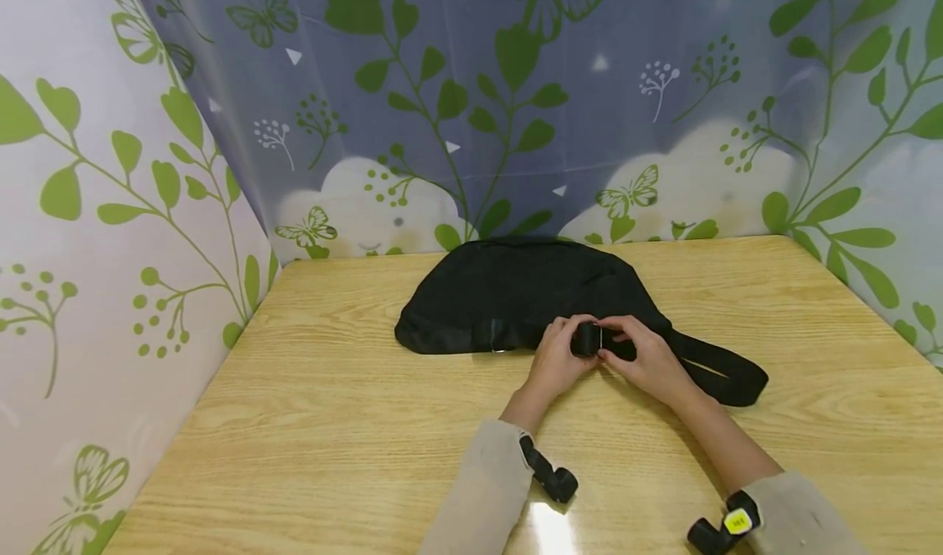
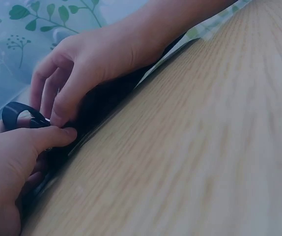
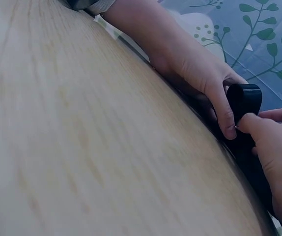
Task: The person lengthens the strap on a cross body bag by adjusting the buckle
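Note:
A black fabric bag with a curved top point(image 1: 523, 285) lies on the table, and its black strap point(image 1: 737, 379) folds out to the right. At the bag's front edge a small strap loop point(image 1: 587, 340) stands up beside a thin metal buckle point(image 1: 601, 338). My left hand point(image 1: 556, 358) pinches the loop and buckle from the left, thumb and fingers bent around them. From the right, my right hand point(image 1: 650, 363) pinches the buckle's other side between thumb and fingertips. The raised strap loop point(image 3: 246, 98) also shows between both hands in the right wrist view.
The wood-grain table point(image 1: 331, 440) reaches back to a patterned cloth wall point(image 1: 412, 129). A second strap piece with a metal edge point(image 1: 495, 338) sits on the bag's front left. Black camera mounts point(image 1: 552, 473) are worn at both sleeve cuffs.

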`<state>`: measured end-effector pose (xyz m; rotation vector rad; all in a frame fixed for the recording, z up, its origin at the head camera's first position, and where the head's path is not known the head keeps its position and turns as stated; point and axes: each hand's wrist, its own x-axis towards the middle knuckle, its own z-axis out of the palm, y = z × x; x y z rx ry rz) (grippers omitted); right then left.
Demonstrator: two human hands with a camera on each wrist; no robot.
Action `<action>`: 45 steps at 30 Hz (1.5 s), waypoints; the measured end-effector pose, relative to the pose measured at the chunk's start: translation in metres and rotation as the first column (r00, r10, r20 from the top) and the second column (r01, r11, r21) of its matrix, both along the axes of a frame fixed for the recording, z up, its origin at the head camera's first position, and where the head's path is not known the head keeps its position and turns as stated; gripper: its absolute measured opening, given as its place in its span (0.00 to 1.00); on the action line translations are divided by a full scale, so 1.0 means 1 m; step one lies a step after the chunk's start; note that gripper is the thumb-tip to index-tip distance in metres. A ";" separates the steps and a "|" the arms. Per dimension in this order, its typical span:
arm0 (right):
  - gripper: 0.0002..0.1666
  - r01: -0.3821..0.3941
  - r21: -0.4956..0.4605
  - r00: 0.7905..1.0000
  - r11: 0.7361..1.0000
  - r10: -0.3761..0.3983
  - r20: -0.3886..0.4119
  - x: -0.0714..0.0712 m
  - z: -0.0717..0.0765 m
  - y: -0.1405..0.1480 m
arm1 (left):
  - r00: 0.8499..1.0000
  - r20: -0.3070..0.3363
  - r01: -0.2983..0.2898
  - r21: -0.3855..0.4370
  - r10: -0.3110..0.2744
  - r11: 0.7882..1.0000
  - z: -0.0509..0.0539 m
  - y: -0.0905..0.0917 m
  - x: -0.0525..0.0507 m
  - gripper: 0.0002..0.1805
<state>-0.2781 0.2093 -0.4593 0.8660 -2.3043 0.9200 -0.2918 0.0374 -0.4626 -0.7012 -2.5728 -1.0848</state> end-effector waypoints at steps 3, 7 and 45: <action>0.25 0.019 0.004 1.000 1.000 -0.019 0.019 0.000 0.000 0.000 | 0.999 0.033 -0.006 0.009 0.005 1.000 0.001 0.000 0.000 0.30; 0.22 0.055 0.004 0.998 0.998 -0.055 0.011 -0.001 0.001 0.000 | 0.999 0.045 -0.013 0.011 0.012 1.000 0.001 0.001 -0.001 0.30; 0.12 0.241 0.043 0.953 0.970 -0.244 0.180 0.006 0.004 -0.002 | 0.988 0.151 0.022 0.036 -0.028 0.999 0.005 -0.002 0.003 0.26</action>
